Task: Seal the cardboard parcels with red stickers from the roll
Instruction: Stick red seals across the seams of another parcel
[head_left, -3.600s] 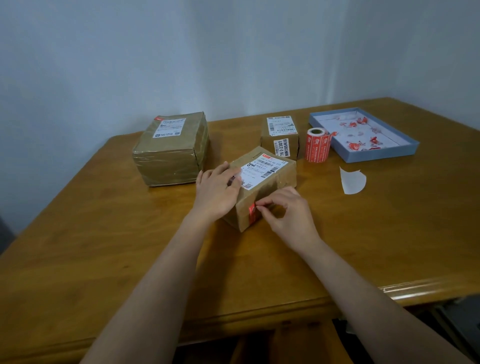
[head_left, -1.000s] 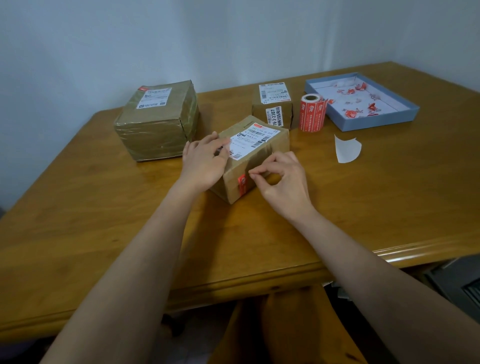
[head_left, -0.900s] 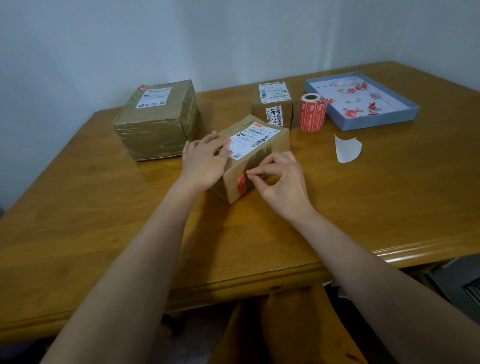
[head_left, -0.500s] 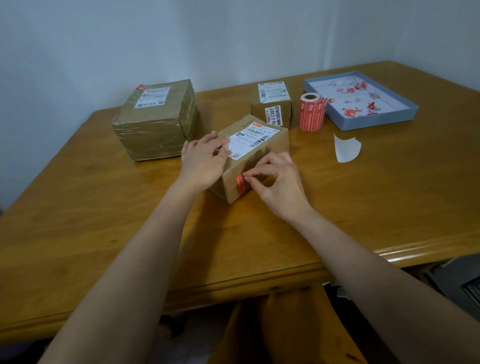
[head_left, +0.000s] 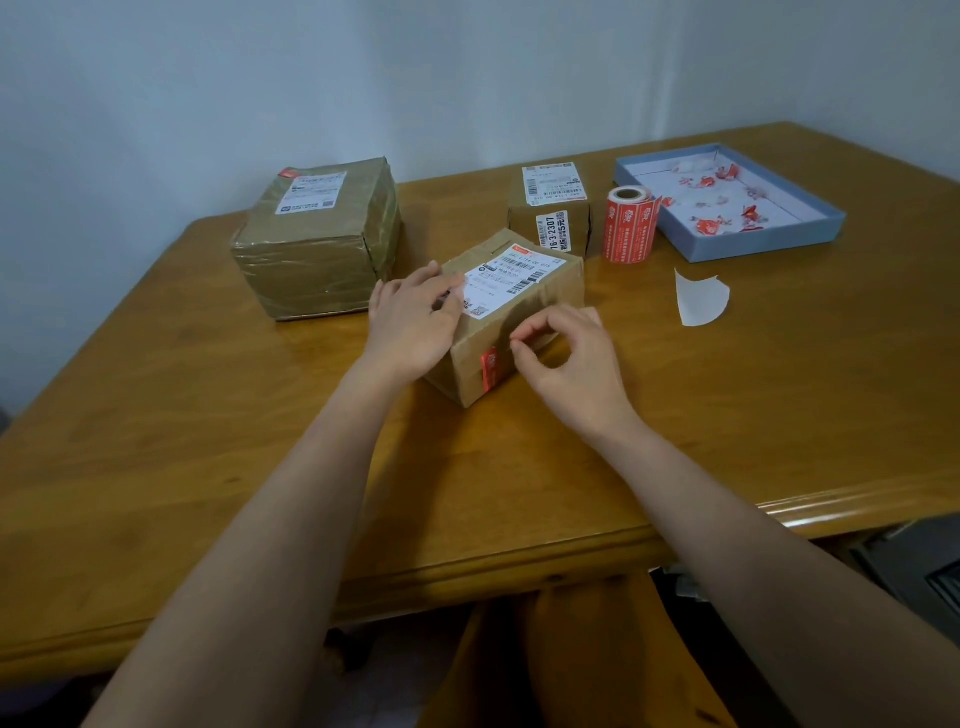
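A small cardboard parcel (head_left: 540, 306) with a white shipping label lies at the middle of the wooden table. A red sticker (head_left: 489, 369) sits across the seam on its near side face. My left hand (head_left: 410, 322) rests flat on the parcel's top left, fingers over the label. My right hand (head_left: 571, 364) hovers at the side face just right of the sticker, thumb and forefinger curled together, nothing visible between them. The roll of red stickers (head_left: 629, 226) stands upright behind the parcel to the right.
A large taped parcel (head_left: 317, 244) stands at the back left and a small labelled parcel (head_left: 550, 213) behind the middle one. A blue tray (head_left: 769, 244) with crumpled red-and-white scraps lies at the back right. A white backing paper (head_left: 700, 299) lies right of the roll.
My right fingertips were on the red sticker on the parcel's side; now they have come off it and sit a little to its right. My left hand has stayed on the parcel top.
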